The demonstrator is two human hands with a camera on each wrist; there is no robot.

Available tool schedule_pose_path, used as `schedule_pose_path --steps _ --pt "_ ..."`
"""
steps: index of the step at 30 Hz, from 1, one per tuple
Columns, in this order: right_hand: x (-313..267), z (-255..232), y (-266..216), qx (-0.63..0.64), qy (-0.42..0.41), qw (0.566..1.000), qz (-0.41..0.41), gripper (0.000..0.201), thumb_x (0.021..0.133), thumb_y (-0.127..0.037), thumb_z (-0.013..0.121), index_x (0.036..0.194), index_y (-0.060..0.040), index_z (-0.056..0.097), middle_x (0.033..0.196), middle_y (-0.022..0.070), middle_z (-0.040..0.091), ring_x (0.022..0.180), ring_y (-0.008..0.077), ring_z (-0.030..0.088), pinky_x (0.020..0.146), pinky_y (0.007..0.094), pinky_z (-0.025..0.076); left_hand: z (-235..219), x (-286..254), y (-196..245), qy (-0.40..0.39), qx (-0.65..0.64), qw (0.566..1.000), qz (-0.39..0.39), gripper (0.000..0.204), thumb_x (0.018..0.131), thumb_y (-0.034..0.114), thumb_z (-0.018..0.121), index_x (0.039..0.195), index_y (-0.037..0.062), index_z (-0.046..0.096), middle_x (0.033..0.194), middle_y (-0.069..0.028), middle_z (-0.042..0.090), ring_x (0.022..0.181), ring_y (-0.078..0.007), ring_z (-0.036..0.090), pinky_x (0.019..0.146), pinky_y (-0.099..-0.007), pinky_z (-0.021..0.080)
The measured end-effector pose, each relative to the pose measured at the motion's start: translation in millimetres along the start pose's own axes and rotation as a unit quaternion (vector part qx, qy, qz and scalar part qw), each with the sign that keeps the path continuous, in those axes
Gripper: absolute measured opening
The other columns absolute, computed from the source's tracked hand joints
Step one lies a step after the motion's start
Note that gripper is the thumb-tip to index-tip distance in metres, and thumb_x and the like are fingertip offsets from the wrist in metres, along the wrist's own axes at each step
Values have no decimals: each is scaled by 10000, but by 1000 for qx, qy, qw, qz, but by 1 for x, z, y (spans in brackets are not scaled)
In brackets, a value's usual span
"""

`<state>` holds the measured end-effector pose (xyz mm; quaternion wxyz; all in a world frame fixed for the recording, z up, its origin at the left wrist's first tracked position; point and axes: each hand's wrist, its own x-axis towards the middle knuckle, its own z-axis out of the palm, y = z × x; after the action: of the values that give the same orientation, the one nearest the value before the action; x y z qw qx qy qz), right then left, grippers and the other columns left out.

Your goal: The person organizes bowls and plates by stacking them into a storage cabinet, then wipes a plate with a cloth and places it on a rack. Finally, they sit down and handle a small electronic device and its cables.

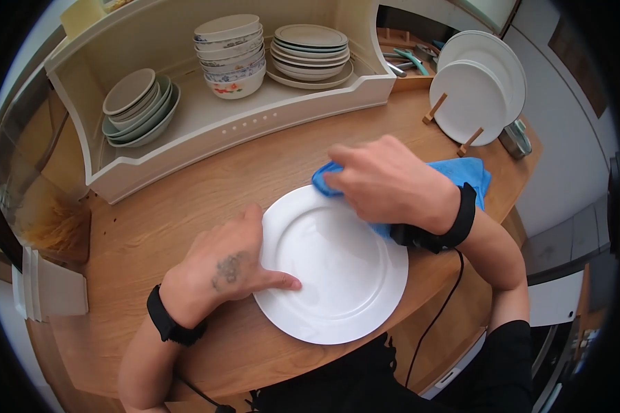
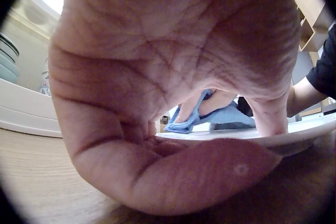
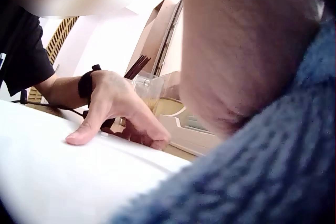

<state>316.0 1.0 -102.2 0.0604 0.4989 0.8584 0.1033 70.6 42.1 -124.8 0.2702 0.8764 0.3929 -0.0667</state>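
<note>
A white plate (image 1: pixel 334 268) lies near the front edge of the wooden table. My left hand (image 1: pixel 231 265) grips its left rim, the thumb on the upper face and the fingers curled under the edge in the left wrist view. At the plate's far rim my right hand (image 1: pixel 386 179) holds a blue cloth (image 1: pixel 327 180) bunched in its fingers; more of the cloth spreads out under and beyond the wrist. In the right wrist view the cloth (image 3: pixel 262 155) fills the lower right, beside the plate (image 3: pixel 52 171).
A cream shelf (image 1: pixel 241 131) at the back holds stacked bowls (image 1: pixel 231 58), stacked plates (image 1: pixel 310 51) and green-edged dishes (image 1: pixel 141 110). White plates (image 1: pixel 468 103) stand in a wooden rack at the right, beside a metal tin (image 1: pixel 515 140). A black cable (image 1: pixel 434 316) hangs at the front.
</note>
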Motion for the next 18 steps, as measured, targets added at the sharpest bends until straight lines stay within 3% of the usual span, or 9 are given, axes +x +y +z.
schedule_pose_path --steps 4,7,11,13,14,16,18 --pt "6 2 1 44 86 995 2 279 787 -118 702 1064 -97 725 906 107 621 800 290 673 634 398 535 -1 1 0 7 -7 1000 12 915 614 568 895 1136 -80 514 1116 -302 653 1027 -453 662 866 -479 543" --pt "13 9 1 159 23 987 -27 262 782 -132 698 1038 -91 736 903 120 652 822 327 669 675 428 540 1 2 -1 1 -10 1000 15 916 609 573 895 1129 -80 521 1112 -302 654 1026 -450 664 865 -473 542" --pt "15 8 7 167 17 985 -41 276 777 -138 705 1049 -102 736 887 122 651 811 336 663 677 425 537 1 1 -2 5 -12 1000 9 914 608 574 895 1127 -80 523 1109 -301 656 1027 -447 666 865 -467 542" --pt "13 -1 9 90 -86 992 32 268 781 -115 696 1045 -110 740 903 108 645 784 332 655 669 415 537 4 1 -4 14 -17 1000 15 911 609 573 894 1128 -77 523 1108 -301 656 1028 -447 666 868 -466 542" --pt "9 0 9 90 -86 992 31 268 781 -115 696 1045 -110 740 903 108 645 784 332 655 669 415 537 5 1 -5 22 -19 999 21 909 611 572 894 1130 -75 522 1107 -301 657 1029 -448 666 870 -466 543" --pt "-4 5 5 113 33 993 17 278 805 -114 672 1074 -115 744 928 135 654 824 353 676 703 437 555 0 1 0 5 -13 1000 1 916 611 571 894 1144 -74 522 1108 -301 657 1027 -447 667 870 -465 544" --pt "-16 11 5 161 21 987 -13 330 816 -107 676 1138 -146 734 929 130 637 813 344 665 702 430 545 -1 2 3 -14 -7 1000 -14 924 612 570 895 1159 -74 521 1108 -301 657 1026 -446 668 870 -465 544"
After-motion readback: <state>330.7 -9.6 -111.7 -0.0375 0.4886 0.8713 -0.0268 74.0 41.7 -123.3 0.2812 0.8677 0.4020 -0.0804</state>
